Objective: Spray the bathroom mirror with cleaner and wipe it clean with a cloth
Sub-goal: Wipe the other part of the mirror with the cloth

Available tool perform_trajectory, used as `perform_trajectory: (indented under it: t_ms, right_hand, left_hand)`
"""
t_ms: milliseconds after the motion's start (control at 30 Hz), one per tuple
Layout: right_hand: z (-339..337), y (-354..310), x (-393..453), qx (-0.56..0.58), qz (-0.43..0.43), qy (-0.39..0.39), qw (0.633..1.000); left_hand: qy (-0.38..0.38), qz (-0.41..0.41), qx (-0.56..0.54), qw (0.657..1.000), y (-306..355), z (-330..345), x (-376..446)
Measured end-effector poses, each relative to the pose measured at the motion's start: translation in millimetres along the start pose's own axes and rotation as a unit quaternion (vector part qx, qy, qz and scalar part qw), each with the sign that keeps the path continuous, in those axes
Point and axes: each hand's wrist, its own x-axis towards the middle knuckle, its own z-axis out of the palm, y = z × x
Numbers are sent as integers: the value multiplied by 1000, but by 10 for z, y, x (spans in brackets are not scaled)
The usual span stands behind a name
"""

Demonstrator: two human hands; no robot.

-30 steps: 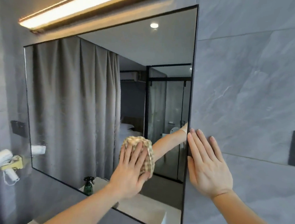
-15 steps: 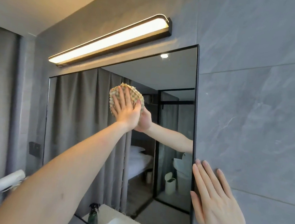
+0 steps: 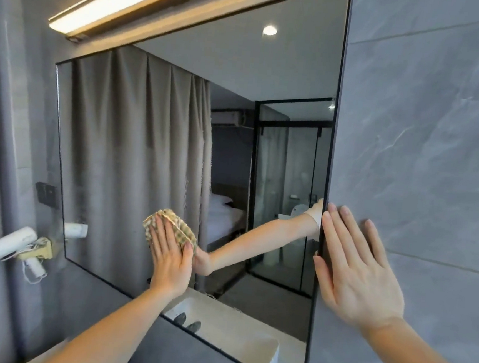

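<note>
Two hands up at the mirror (image 3: 148, 150).
Your left hand (image 3: 171, 259) presses the checked cloth (image 3: 180, 229) flat-fingered near its lower edge; your right hand (image 3: 360, 274) lies open on the wall tile (image 3: 427, 140).

We see the left hand (image 3: 171, 259) low in the middle of the frame, fingers straight, pressing a checked cloth (image 3: 170, 227) flat against the mirror (image 3: 136, 157). At the right, the right hand (image 3: 355, 266) lies open and flat on the grey wall tile (image 3: 427, 111), its fingertips just beside the mirror's black edge. A lit light bar (image 3: 126, 0) runs across the upper left. A white hair dryer (image 3: 9, 245) hangs at the lower left.
</note>
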Motion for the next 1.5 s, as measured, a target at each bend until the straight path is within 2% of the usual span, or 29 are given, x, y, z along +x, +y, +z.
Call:
perform_trajectory:
  t_ms: [167, 267, 367, 467, 567, 733, 900, 1033, 1133, 1233, 1500]
  right_hand:
    - [-3, -4, 13, -2, 0, -6, 1000]
    - [-22, -1, 20, -5, 1, -12, 1000]
    - [-35, -6, 24, -8, 3, -18, 1000]
    - [-40, -19, 39, -7, 4, -17, 1000]
    - [-79, -20, 57, 3, 9, -31, 999]
    - [-121, 30, 146, 45, -7, -42, 998]
    - [-237, 202, 938, 82, -37, 1, 996]
    - [-323, 261, 1714, 84, 14, 26, 996]
    - [-271, 308, 1884, 69, 51, 3, 996]
    - [-193, 307, 1847, 33, 43, 5, 999]
    - [-146, 294, 1841, 19, 42, 27, 999]
  left_hand:
    - [-94, -83, 47, 991, -643, 430, -758]
    - [-121, -107, 43, 986, -640, 455, -813]
    - [-118, -98, 18, 988, -506, 320, -730]
    - [-88, -42, 10, 995, -58, 48, -451]
    - [-39, 36, 13, 999, 673, -359, 51]
    - [-5, 153, 82, 985, 1736, -1004, 1015]
    - [17, 227, 95, 969, 2777, -1366, 1495]
    - [36, 254, 72, 964, 3255, -1466, 1649]
    - [64, 223, 45, 972, 3185, -1506, 1851]
    - [80, 142, 9, 987, 2903, -1552, 2093]
    - [100, -88, -86, 987, 1363, -1423, 2260]
